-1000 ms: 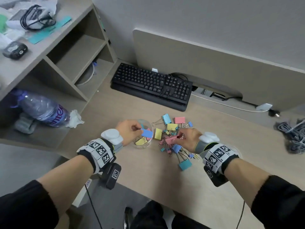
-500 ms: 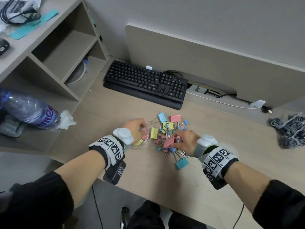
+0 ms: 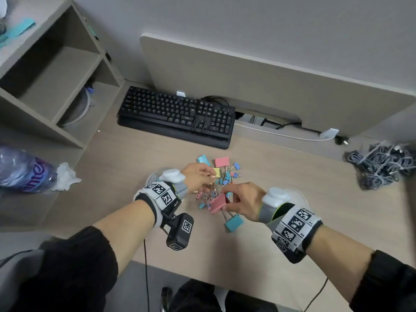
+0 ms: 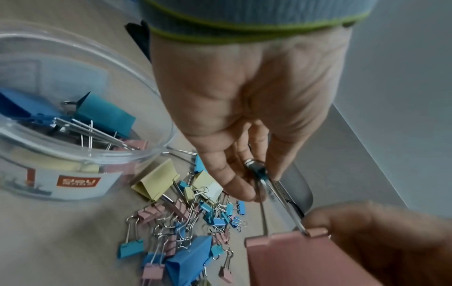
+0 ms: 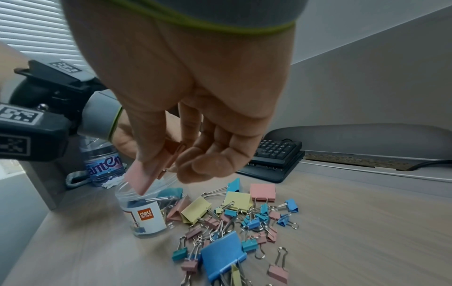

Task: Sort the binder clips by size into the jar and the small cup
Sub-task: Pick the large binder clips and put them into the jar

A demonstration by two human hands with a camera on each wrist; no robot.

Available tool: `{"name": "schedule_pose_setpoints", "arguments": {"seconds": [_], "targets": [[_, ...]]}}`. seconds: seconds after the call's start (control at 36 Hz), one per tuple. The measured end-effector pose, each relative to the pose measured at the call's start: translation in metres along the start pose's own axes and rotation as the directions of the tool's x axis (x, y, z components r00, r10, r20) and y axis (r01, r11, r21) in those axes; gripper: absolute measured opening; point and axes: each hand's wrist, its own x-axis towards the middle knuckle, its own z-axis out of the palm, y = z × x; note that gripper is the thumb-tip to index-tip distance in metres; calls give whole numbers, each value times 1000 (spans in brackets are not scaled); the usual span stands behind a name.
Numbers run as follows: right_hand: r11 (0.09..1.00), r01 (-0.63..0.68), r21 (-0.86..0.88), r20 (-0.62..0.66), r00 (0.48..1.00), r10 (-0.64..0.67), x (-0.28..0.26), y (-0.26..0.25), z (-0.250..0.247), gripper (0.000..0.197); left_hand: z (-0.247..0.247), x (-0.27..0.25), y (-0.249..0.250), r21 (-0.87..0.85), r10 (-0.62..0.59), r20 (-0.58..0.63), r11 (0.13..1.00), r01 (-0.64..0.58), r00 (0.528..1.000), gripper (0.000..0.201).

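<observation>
Both hands gripping one large pink clip (image 3: 218,203), clear jar (image 4: 80,120) holding large blue, yellow, pink clips

Desk (image 3: 292,199) carries: clip pile (image 3: 216,185) at centre, jar (image 5: 144,214) at 9 o'clock, keyboard (image 3: 177,115) at 12, cables (image 3: 380,165) at 2.

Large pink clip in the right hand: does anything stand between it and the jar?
The jar is open. Only the left hand sits between it and the pink clip, pinching the clip's wire handle; the right hand grips its body.
</observation>
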Motion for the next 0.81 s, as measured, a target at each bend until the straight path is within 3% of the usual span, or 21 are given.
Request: {"name": "schedule_pose_setpoints", "arguments": {"seconds": [0.17,0.36,0.5,0.61,0.69,0.81], "targets": [[1000,-17,22,17,1000,17,0,8,2,35,3,-2,1,26,-46,7,999,46,999,15],[998,-58,4,4,998,58,5,21,4,29,6,4,0,25,-82,6,996,82,997,27],[993,-112,-31,-21,994,112,9,34,4,26,13,7,-3,137,-61,7,989,60,998,41],[992,-123,-22,-41,992,122,11,37,3,32,18,5,-8,208,-8,-29,978,14,1000,37],[994,-111,10,-46,993,112,14,33,4,32,17,-1,-8,82,-43,-35,996,45,998,31],[996,-78,36,-56,995,80,24,17,5,32,10,-17,-6,-150,-116,70,981,125,991,13]]}}
